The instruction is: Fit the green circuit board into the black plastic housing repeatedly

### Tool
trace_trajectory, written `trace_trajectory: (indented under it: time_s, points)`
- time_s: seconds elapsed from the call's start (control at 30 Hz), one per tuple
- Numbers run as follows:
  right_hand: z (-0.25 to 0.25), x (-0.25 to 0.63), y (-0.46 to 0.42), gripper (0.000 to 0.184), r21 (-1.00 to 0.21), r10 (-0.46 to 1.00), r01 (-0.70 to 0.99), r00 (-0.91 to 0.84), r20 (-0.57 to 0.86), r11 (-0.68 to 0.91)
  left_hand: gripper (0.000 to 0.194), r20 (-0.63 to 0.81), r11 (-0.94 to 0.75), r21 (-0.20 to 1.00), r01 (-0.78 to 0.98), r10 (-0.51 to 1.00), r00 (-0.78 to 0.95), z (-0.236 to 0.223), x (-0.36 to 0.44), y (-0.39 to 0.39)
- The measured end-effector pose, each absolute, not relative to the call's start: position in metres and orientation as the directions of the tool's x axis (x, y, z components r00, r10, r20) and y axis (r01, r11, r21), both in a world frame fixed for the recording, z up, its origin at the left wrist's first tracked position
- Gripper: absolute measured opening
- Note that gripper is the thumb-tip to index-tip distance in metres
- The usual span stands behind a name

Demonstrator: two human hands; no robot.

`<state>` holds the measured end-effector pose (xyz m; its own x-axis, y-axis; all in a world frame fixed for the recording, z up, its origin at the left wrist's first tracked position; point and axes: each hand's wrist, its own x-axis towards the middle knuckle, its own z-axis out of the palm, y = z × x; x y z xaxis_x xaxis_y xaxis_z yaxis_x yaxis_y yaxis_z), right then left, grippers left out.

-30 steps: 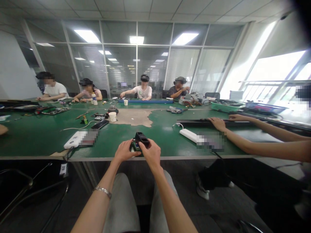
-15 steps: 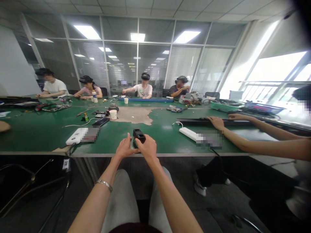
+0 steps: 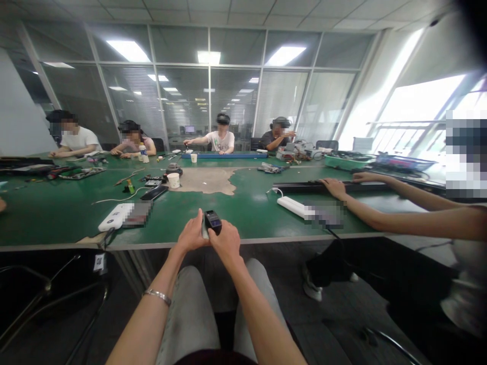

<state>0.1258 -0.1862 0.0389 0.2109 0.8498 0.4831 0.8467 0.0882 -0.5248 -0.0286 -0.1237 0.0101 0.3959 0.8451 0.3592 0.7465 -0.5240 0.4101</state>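
Observation:
My right hand (image 3: 227, 242) is closed around a small black block-shaped device (image 3: 212, 222) with a dark glossy panel on its upper face. It is held just above the near table edge. Close against the device's left side is my left hand (image 3: 192, 231), its thumb upright and apart from the other fingers, which reach toward my right hand. Those lower fingers are partly hidden, and I cannot tell how firmly they touch the device. A pale strip shows between my left thumb and the black body.
On the green table (image 3: 251, 213) lie a white power bank (image 3: 115, 217), a dark phone (image 3: 155, 192), a paper cup (image 3: 173, 180) and a white power strip (image 3: 292, 207). At right, a co-worker's hands rest on a long black rail (image 3: 300, 187). Several people sit opposite.
The black device has tilted so its glossy panel faces me more, and the gap to my left hand has narrowed. The whole view has shifted slightly.

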Motion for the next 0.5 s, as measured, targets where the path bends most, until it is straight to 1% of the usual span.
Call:
trace_trajectory:
  time_s: [0.23, 0.5]
  points:
    - [0.030, 0.122, -0.180, 0.024, -0.575, 0.827, 0.814, 0.269, 0.494, 0.078, 0.111, 0.336, -0.485, 0.392, 0.782, 0.867, 0.369, 0.007, -0.024, -0.114]
    - [0.031, 0.123, -0.180, 0.025, -0.600, 0.802, 0.788, 0.267, 0.535, 0.138, 0.106, 0.317, -0.458, 0.399, 0.795, 0.882, 0.349, 0.008, -0.023, -0.112]
